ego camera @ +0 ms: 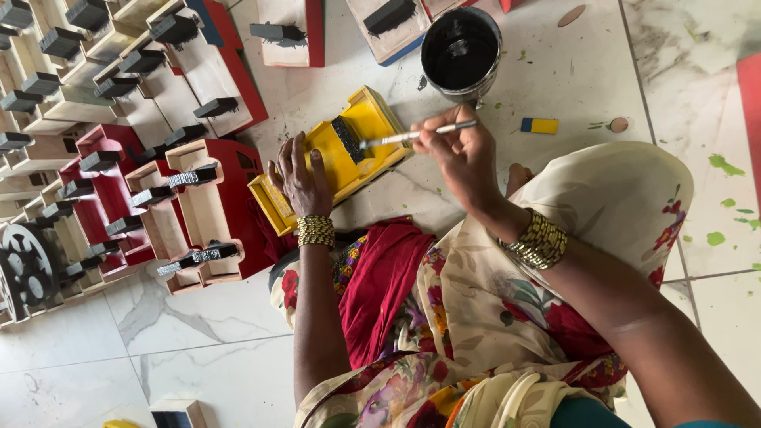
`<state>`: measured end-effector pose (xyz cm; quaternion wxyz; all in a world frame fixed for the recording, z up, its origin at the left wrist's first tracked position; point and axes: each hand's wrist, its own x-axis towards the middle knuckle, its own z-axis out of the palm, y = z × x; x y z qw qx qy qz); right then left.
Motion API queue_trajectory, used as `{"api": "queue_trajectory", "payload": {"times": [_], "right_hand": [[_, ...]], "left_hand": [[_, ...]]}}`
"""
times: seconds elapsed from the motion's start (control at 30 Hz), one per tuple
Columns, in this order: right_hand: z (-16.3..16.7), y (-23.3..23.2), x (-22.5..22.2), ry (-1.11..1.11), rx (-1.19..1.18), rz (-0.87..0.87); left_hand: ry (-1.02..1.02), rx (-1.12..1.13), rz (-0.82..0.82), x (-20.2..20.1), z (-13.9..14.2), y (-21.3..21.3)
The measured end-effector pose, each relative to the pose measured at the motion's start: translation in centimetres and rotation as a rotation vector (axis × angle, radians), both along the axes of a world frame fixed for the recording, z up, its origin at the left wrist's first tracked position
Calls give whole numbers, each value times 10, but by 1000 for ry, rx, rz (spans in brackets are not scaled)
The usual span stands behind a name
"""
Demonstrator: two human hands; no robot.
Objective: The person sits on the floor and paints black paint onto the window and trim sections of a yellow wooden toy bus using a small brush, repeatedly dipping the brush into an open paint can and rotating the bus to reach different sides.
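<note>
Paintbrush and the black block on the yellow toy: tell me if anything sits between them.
Nothing visible does. The right hand holds the paintbrush with its tip on the black block, while the left hand steadies the yellow toy.

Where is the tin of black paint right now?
The tin of black paint stands on the white tiled floor at the top of the head view, just beyond the right hand and its brush.

Camera: one, worn on my head, no second view to share the scene.
Direction: steeply down over my lap to the white marble floor (pixel 555 87).
Nearness: close; my forearms fill the lower frame, my left hand (pixel 300 176) and right hand (pixel 460 154) sit mid-picture.
Reach: rows of wooden toy pieces (pixel 119 135) run off the left edge.
</note>
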<state>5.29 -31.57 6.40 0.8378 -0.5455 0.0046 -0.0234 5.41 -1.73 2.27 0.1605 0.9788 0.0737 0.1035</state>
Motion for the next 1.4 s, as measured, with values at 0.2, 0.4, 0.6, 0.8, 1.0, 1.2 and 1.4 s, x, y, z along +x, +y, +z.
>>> {"api": "queue_trajectory", "payload": {"times": [0.2,0.4,0.6,0.8,1.0,1.2,1.4], "right_hand": [[-1,17,20,80,67,-17],[4,1,2,65,-40,29],[12,9,13,148,-28,23],[21,7,5,-65,-172,-56],[31,9,5,-97,-206,50],[21,-1,0,-161,-340,-17],[0,33,38,-103,-324,-133]], "left_hand": [[-11,0,-4,1,1,-1],[-20,-3,-5,0,2,-1],[-23,7,-1,1,2,-1],[-23,5,-14,1,1,-1],[-14,-3,5,2,2,-1],[-10,-2,4,1,2,-2],[-17,-3,-4,1,3,-3]]}}
